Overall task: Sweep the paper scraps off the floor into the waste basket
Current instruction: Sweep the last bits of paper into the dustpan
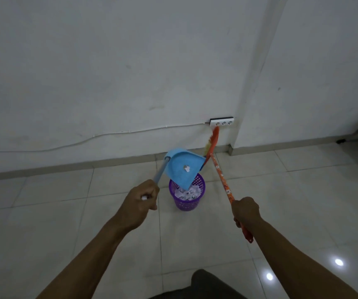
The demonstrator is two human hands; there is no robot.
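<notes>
We hold tilted dustpan (175,174) in left grip (144,196), broom (222,175) in right grip (246,210); its scrap (186,168) may slide past waste basket (186,204).

The dustpan (181,167) is held up by the left hand (140,198), which is curled round the end of its grey-blue handle (162,170). The dustpan is tipped, its lower corner set over the purple basket (186,203). One white scrap (186,168) is seen on the blue face. The basket is stood on the tiled floor (65,212) and is filled with pale scraps (187,194). The broom (222,179) is gripped by the right hand (246,210) near the end of its orange stick. Its bristles (213,140) are raised behind the dustpan, against the wall (109,72). A white power strip (221,121) is fixed low on the wall, and a cable (130,131) is run leftward from it.
</notes>
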